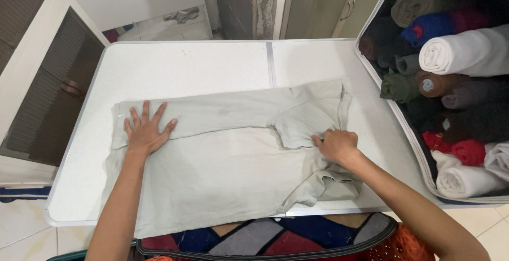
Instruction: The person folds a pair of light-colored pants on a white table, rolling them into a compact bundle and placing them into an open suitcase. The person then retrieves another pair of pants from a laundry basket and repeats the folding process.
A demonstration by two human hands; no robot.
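Note:
A pale grey-green t-shirt [228,160] lies spread sideways on a white folding table [201,64], its far side folded over toward the middle. My left hand [146,131] presses flat with fingers spread on the shirt's hem end at the left. My right hand [336,145] has its fingers curled onto the fabric beside the folded sleeve, near the collar end. The shirt's near edge hangs over the table's front edge.
An open storage case [395,120] at the right holds several rolled garments in white, blue, red, brown and dark colours. A white louvred cabinet [37,70] stands at the left. A patterned cloth [275,240] sits below the table's front edge.

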